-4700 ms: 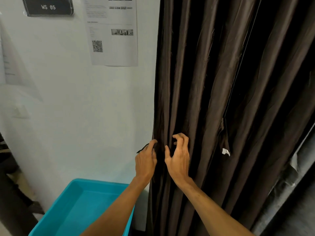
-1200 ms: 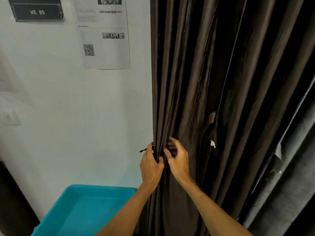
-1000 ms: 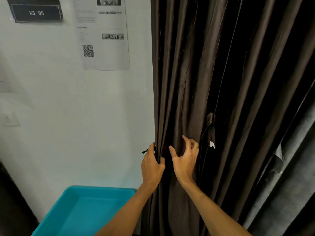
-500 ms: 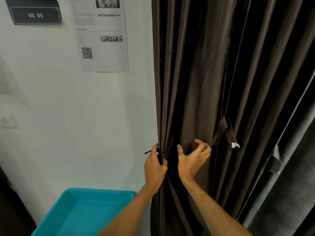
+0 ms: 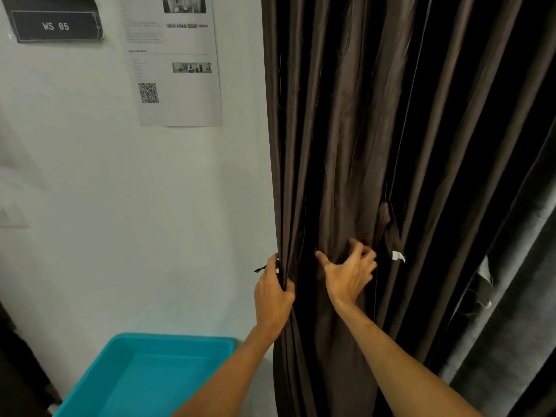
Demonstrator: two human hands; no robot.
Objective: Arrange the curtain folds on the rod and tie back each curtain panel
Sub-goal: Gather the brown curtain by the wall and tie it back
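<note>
While both bare forearms reach in from the bottom of the view, the big teal plastic tub (image 5: 168,338) sits lowest and nearest, down on the left against the wall.

Just past it, the left hand (image 5: 272,296) has its fingers wrapped round the bunched outer edge of the dark brown satin-looking curtain panel (image 5: 346,145), gripping a few folds together. A thin black cord end (image 5: 260,269) pokes out to the left right beside its thumb.

The right hand (image 5: 349,272) is a little further along the same panel, thumb stuck out to the left, fingers bent against the cloth. It's blurry there, so honestly can't tell whether it has hold of a fold or is only touching it.

Just right of that hand, a narrow brown fabric strip (image 5: 388,227) hangs off the curtain with a small white tag (image 5: 398,256) at its lower end. A grey textured curtain (image 5: 511,326) hangs beyond, at the far right.

Behind everything is the white wall (image 5: 150,206), with a printed paper sheet carrying a QR code (image 5: 177,85) and a black sign reading "WS 05" (image 5: 55,25) up top.
</note>
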